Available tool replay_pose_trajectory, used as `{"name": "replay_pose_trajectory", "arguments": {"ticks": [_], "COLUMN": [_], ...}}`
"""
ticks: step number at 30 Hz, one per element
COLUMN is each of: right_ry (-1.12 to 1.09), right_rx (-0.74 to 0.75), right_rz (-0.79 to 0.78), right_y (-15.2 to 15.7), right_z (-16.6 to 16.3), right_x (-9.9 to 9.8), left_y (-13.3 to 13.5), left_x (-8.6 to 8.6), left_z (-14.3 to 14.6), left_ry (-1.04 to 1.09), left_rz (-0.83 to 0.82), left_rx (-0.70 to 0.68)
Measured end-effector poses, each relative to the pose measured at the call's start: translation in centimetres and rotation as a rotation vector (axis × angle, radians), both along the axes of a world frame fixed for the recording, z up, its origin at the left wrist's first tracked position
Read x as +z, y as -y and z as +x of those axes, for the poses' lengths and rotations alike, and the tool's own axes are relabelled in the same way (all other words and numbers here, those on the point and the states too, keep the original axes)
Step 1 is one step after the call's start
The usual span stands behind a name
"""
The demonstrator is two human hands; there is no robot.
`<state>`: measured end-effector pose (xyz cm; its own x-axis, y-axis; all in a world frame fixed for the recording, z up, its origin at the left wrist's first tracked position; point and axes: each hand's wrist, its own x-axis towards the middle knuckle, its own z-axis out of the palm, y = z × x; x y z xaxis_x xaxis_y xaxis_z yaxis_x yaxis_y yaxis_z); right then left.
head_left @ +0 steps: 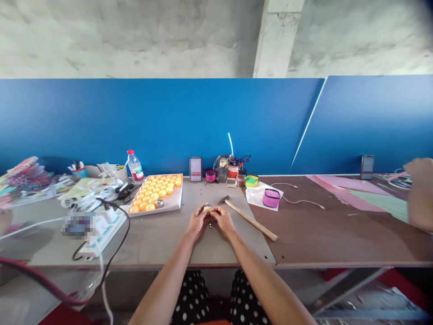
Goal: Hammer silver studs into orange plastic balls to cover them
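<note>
My left hand point(199, 220) and my right hand point(221, 219) meet over the grey board in front of me. Between their fingertips they pinch a small, shiny ball-like piece point(208, 207), silvery with some yellow. Fingers cover much of it, so its exact kind is hard to make out. A few small dark beads or bits point(210, 224) show just below, between the hands. To the right of my right hand lies a hammer point(250, 219) with a wooden handle. Left of my hands, a shallow white box point(177, 201) holds many orange balls point(154, 194) and one silvery decorated ball point(158, 203).
At the back stand a phone point(195, 169), a pink roll point(210, 175) and several jars. A purple mesh band point(271, 197) rests on white paper. A bottle point(135, 167), power strip point(104, 234) and cables crowd the left. Another person's arm point(420, 194) reaches in at far right.
</note>
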<state>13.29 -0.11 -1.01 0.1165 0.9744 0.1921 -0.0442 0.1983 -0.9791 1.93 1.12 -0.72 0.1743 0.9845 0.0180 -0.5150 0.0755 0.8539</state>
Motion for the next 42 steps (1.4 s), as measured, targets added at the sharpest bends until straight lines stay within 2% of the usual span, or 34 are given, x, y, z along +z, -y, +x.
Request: {"name": "replay_pose_trajectory", "arguments": {"ticks": [17, 26, 38, 42], "right_ry": [0.02, 0.045, 0.072, 0.049], "right_rx": [-0.014, -0.061, -0.128, -0.134], "right_rz": [0.012, 0.024, 0.035, 0.025], "right_y": [0.12, 0.3, -0.12, -0.07], "right_z": [0.13, 0.05, 0.07, 0.01], "right_x": [0.0, 0.32, -0.33, -0.21], "left_y": [0.26, 0.08, 0.27, 0.29], "left_x": [0.36, 0.04, 0.02, 0.16], "left_z": [0.11, 0.16, 0.2, 0.23], "left_ry": [0.034, -0.041, -0.124, -0.096], "left_rz": [-0.036, 0.013, 0.077, 0.063], "left_rx": [0.003, 0.03, 0.008, 0.006]}}
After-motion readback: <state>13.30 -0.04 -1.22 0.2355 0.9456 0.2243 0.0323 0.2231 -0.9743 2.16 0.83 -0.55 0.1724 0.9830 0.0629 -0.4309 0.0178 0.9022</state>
